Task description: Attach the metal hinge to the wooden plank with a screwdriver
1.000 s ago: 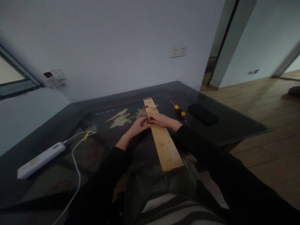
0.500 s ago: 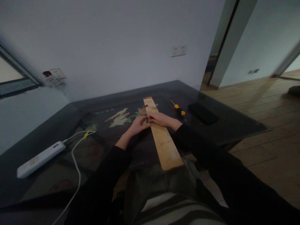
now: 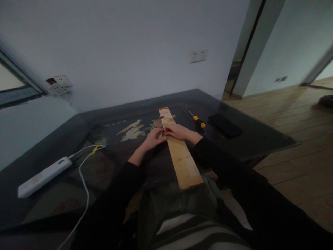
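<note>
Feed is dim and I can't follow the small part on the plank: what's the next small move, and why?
Probably keep the left hand pinning the small metal piece at the plank edge and reach the right hand for the screwdriver. Both hands meet at the piece, and the screwdriver lies untouched just right of the plank.

At my ten o'clock a white power strip (image 3: 43, 176) lies on the dark glass worktop (image 3: 260, 139), its white cable (image 3: 83, 180) curling toward me. At one o'clock a yellow-handled screwdriver (image 3: 197, 121) lies just beside a black phone (image 3: 225, 125). Wall sockets (image 3: 198, 55) sit at twelve o'clock, wooden floor (image 3: 299, 114) at two.
</note>
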`<move>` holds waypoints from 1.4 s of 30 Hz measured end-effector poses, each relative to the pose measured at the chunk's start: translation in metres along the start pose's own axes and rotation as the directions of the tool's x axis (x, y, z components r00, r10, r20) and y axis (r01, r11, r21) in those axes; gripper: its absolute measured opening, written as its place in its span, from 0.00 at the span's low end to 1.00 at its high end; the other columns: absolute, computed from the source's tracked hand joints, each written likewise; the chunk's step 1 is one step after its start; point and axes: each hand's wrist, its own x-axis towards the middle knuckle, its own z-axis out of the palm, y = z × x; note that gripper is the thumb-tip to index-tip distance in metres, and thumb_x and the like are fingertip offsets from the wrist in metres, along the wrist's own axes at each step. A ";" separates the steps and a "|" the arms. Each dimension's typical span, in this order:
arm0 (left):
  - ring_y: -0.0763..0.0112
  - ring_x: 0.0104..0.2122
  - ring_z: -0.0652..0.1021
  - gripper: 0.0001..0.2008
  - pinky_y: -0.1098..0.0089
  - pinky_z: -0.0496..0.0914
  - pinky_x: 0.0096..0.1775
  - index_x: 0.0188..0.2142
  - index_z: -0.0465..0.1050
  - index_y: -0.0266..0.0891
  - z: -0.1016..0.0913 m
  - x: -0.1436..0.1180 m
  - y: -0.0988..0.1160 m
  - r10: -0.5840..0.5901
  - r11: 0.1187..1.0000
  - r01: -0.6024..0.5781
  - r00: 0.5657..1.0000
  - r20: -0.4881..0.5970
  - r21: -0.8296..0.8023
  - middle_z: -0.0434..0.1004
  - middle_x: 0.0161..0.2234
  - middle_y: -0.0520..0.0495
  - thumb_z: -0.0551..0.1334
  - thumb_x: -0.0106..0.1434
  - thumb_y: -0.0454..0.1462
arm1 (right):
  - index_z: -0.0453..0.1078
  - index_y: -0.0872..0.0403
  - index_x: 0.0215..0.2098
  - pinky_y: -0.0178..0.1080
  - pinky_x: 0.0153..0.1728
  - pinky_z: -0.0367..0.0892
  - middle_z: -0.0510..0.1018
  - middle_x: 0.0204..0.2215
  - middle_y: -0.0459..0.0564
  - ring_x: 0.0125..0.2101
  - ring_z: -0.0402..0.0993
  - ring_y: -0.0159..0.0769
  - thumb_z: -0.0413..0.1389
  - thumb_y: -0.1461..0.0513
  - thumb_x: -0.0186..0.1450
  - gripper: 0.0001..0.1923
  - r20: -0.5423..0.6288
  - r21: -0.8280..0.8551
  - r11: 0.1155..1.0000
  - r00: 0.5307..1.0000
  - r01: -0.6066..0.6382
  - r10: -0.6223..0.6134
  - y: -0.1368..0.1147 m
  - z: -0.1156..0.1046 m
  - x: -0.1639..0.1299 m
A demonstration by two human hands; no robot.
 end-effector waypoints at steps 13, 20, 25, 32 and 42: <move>0.53 0.53 0.75 0.22 0.52 0.67 0.57 0.50 0.74 0.42 -0.002 0.001 0.004 0.014 1.000 -0.014 0.999 -0.031 -0.004 0.77 0.50 0.41 0.70 0.58 0.46 | 0.74 0.58 0.42 0.35 0.37 0.58 0.80 0.40 0.55 0.37 0.71 0.36 0.55 0.62 0.70 0.08 -0.036 -0.009 1.000 0.999 0.022 -0.022 0.002 0.001 0.000; 0.54 0.52 0.75 0.23 0.52 0.67 0.57 0.50 0.74 0.43 0.001 0.000 0.001 0.001 0.998 -0.005 0.999 -0.052 -0.060 0.77 0.49 0.41 0.70 0.57 0.46 | 0.74 0.57 0.42 0.34 0.34 0.56 0.79 0.38 0.54 0.35 0.69 0.35 0.56 0.62 0.68 0.08 -0.050 -0.020 1.000 0.999 -0.009 0.008 0.004 0.003 0.000; 0.54 0.52 0.75 0.23 0.53 0.67 0.57 0.50 0.74 0.42 0.001 0.000 0.000 -0.005 0.996 -0.001 0.998 -0.061 -0.086 0.76 0.49 0.41 0.70 0.57 0.47 | 0.74 0.57 0.41 0.35 0.33 0.55 0.78 0.35 0.53 0.33 0.68 0.34 0.55 0.62 0.68 0.08 -0.057 -0.023 1.000 0.998 -0.017 0.015 0.005 0.003 0.001; 0.55 0.52 0.75 0.23 0.54 0.67 0.57 0.50 0.74 0.41 0.001 0.000 0.002 -0.003 0.992 -0.005 0.998 -0.063 -0.126 0.76 0.50 0.40 0.70 0.58 0.47 | 0.74 0.57 0.41 0.34 0.34 0.56 0.79 0.36 0.53 0.33 0.68 0.34 0.55 0.62 0.67 0.08 -0.059 -0.008 1.000 0.998 -0.010 0.009 0.006 0.005 0.002; 0.55 0.51 0.76 0.23 0.53 0.68 0.56 0.50 0.75 0.42 0.000 0.000 0.004 -0.035 0.989 0.025 0.997 -0.068 -0.148 0.77 0.49 0.41 0.70 0.57 0.47 | 0.72 0.58 0.38 0.33 0.33 0.55 0.77 0.33 0.51 0.31 0.66 0.32 0.55 0.64 0.66 0.06 -0.117 0.056 0.998 0.993 -0.010 0.017 0.003 0.000 0.001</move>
